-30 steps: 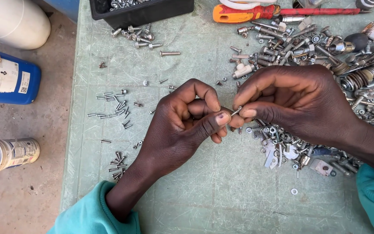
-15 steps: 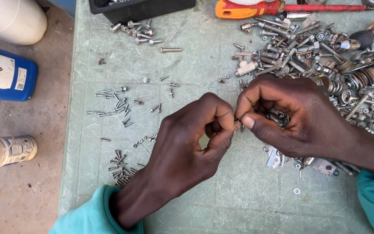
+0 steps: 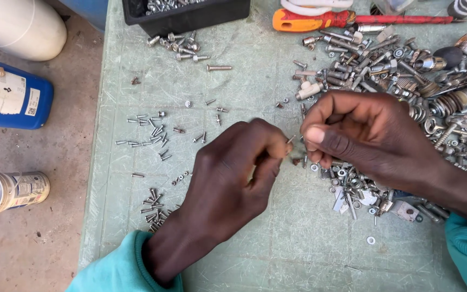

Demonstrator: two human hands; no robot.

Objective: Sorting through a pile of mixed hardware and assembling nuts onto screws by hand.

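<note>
**Tiny screw pinched between two hands above the desk**

Both hands are up over the green desk (image 3: pixel 277 238), meeting at the middle. The left hand (image 3: pixel 233 173) has its thumb and forefinger pressed together on a small screw (image 3: pixel 291 139); its bright end pokes out toward the right. The right hand (image 3: pixel 363 138) sits just beside it, thumb laid across curled fingers, fingertips closed in next to that screw. Whether the right grip actually has hold of the screw, or of some small part of its own, I cannot tell; the fingers hide it.

Under and behind the right hand lies the big heap of mixed hardware (image 3: pixel 406 70), bolts, washers, springs and nuts all tangled. To the left are the sorted little screws (image 3: pixel 149 130) in a loose cluster, with another small bunch (image 3: pixel 155 208) nearer the left sleeve. A black bin (image 3: pixel 190 16) with fasteners sits at the far edge, and an orange-handled screwdriver (image 3: pixel 309 19) lies beside it.

The risk, as I judge it: that screw is small and held only by the fingertips. A slip would drop it straight into the heap below, where it would be hard to find again among so many like pieces. The left wrist also hangs close over the near bunch, so a careless sweep could scatter what is already laid out.
</note>
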